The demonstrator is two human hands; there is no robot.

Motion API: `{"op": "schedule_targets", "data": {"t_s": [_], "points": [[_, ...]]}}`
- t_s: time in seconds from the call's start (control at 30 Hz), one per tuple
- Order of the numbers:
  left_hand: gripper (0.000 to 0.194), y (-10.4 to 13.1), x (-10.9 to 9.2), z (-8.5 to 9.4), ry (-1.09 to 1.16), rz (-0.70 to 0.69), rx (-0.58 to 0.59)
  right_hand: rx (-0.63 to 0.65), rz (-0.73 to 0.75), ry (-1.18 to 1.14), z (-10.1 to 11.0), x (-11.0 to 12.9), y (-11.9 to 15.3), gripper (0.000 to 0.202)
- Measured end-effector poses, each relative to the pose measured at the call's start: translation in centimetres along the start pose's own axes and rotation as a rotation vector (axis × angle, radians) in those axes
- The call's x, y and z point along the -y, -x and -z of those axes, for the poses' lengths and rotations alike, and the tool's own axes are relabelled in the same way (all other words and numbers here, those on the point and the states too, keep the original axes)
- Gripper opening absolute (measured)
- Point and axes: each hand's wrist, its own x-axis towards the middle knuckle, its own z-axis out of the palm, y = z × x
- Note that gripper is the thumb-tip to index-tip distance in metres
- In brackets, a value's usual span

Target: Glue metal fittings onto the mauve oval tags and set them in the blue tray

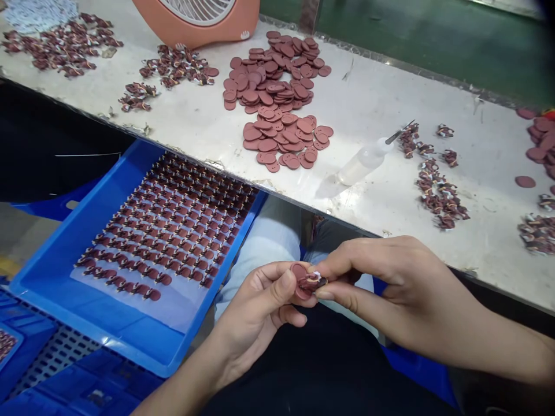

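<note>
Above my lap, my left hand [264,306] pinches a flat reddish-brown oval base [298,270] between thumb and fingers. Against that base, my right hand [381,283] grips a small brown figurine [311,281] with white and dark parts, between thumb and forefinger. The figurine touches the base; whether it is fixed there I cannot tell. On the bench nearby lie a heap of similar oval bases [281,138] and, to the right, a cluster of loose figurines [440,193]. A clear squeeze bottle with a thin dark nozzle [364,162] leans on its side between them.
A blue tray [130,346] at my left holds rows of figurines on bases [165,225]. An orange fan [195,23] stands at the bench's back. More figurine piles [65,46] lie at the far left, and more bases [541,138] at the far right. The bench edge runs diagonally before me.
</note>
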Motion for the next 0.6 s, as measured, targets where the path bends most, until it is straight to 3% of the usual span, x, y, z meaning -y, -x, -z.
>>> {"op": "schedule_targets", "data": {"t_s": [0.6], "points": [[0.023, -0.42, -0.14, -0.13, 0.029, 0.067, -0.018, 0.076, -0.009, 0.035, 0.68, -0.35, -0.34, 0.011]]}}
